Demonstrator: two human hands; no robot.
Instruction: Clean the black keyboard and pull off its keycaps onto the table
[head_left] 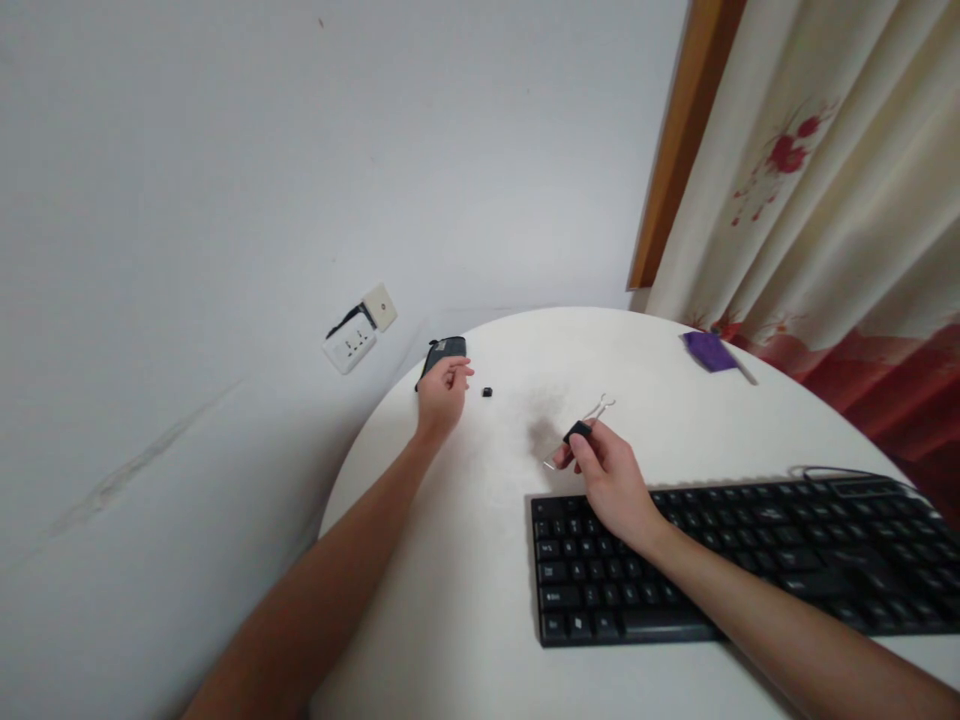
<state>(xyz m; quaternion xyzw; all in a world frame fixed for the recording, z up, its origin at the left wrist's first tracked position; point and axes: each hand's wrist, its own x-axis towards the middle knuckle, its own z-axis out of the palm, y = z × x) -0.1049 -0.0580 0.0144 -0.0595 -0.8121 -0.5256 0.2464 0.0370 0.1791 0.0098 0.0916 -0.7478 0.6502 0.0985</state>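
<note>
Binder clip [578, 431] is held in the right hand [613, 478], above the middle of the white round table [465, 610], just off the far-left corner of the black keyboard [795, 535]. Right thumb and fingers are clamped on the clip body; thumb is laid on the near face. Left hand [441, 400] is placed farther left, right beside a dark zip pouch [447, 348]; its fingers are half curled, and whether anything is pinched, or the pouch touched, can't be told. Small black object [487, 392] is seen on the table just right of the left fingertips; too small to be identified. Handling, as judged: clip should be light, rigid, not fragile; body likely smooth and a bit slick, spring likely stiff. Best gripped by the body sides for carrying, by both wire handles if it's to be squeezed; fingertips should be kept off the mouth. Looks: black body, thin silvery wire handles, one pointed far right, the other near left, so splayed apart. Body is held tilted, partly covered by the thumb; mouth can't be made out.
</note>
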